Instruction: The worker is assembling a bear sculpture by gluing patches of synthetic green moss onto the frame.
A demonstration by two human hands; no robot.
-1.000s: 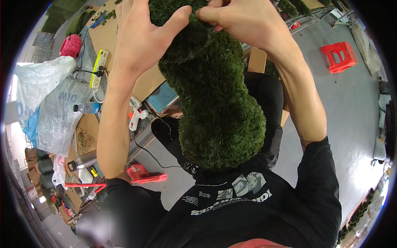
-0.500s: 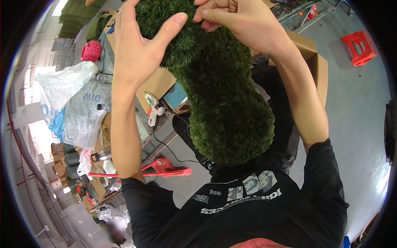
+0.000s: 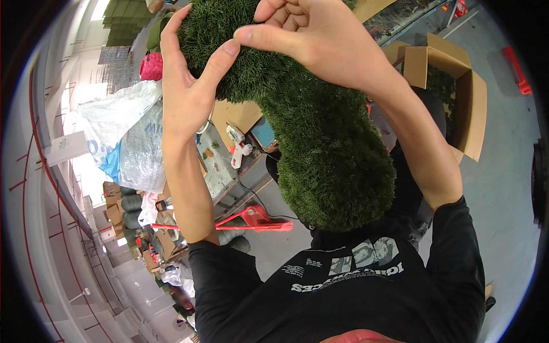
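A long shape covered in dark green artificial grass (image 3: 337,154) runs from my lap up to the top edge, narrower in the middle and rounded at the near end. My left hand (image 3: 191,91) grips the left side of its far end, thumb lying over the grass and fingers round the edge. Over the same end, my right hand (image 3: 320,43) is closed, its fingers curled and its thumb tip meeting my left thumb. What the right fingers pinch, if anything, is hidden. A white and orange glue gun (image 3: 238,147) stands on the worktable (image 3: 220,177) left of the grass shape.
An open cardboard box (image 3: 474,114) with green pieces inside stands at my right. Beyond it is a red stool (image 3: 519,71). A red plastic object (image 3: 257,217) lies below the table, near the glue gun's black cable. Large plastic bags (image 3: 137,148) are at the left.
My right hand has moved left across the far end, and its thumb now meets my left thumb. The whole view has shifted, showing more of the box.
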